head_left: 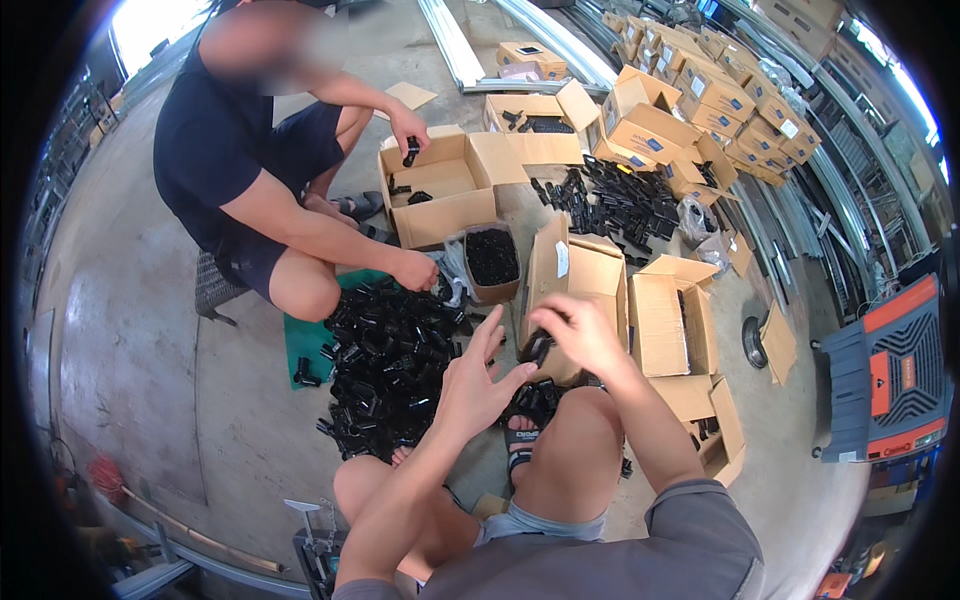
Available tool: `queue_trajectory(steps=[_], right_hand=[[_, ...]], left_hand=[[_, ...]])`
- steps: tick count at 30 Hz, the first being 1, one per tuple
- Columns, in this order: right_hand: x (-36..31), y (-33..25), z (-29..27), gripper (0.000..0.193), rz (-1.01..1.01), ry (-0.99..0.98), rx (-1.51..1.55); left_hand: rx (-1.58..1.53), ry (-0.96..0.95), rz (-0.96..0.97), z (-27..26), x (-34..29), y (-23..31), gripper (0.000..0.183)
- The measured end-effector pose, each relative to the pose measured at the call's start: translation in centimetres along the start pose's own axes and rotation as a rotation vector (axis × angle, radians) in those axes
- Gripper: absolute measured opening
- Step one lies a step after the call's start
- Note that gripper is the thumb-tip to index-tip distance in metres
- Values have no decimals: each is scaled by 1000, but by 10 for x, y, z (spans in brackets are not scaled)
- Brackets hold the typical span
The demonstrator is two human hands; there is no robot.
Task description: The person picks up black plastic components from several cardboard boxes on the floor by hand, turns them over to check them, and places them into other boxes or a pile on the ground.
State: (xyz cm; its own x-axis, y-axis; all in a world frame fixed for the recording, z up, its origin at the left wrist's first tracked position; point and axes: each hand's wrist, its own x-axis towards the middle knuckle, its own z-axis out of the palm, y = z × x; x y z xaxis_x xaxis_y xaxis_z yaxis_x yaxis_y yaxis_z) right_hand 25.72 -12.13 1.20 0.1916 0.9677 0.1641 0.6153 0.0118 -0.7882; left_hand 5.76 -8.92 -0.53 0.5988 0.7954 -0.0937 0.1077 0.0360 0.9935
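Note:
Over the open carton in front of me, my right hand [582,338] is closed around a small black part [537,348], which looks like a plastic fitting and is partly hidden by my fingers. Just left of it, my left hand [480,382] is open, with its fingers spread and its thumb pointing toward the part. I cannot tell whether the thumb touches it. Beneath and left of my hands lies a big heap of similar black parts [385,365], partly on a green sheet [300,345].
A person crouches at the left, one hand [410,128] holding a black part over an open carton [440,232]. A small box of tiny black pieces [492,257] stands between us. More open cartons [660,325] and a black pile [615,200] lie right and beyond. An orange-grey machine [890,370] stands far right.

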Motion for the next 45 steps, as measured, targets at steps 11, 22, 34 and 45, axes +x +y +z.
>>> queue_trajectory(steps=[11, 22, 34, 45], right_hand=[[-94, 232, -2, 55, 661, -326, -720], [9, 333, 28, 28, 688, -145, -557], [26, 348, 31, 24, 654, -273, -593], [3, 208, -19, 19, 241, 398, -175]], left_hand=[[264, 48, 22, -21, -16, 8, 76], [323, 96, -10, -20, -5, 7, 72], [376, 48, -32, -12, 11, 1, 69], [82, -26, -74, -13, 5, -3, 50]])
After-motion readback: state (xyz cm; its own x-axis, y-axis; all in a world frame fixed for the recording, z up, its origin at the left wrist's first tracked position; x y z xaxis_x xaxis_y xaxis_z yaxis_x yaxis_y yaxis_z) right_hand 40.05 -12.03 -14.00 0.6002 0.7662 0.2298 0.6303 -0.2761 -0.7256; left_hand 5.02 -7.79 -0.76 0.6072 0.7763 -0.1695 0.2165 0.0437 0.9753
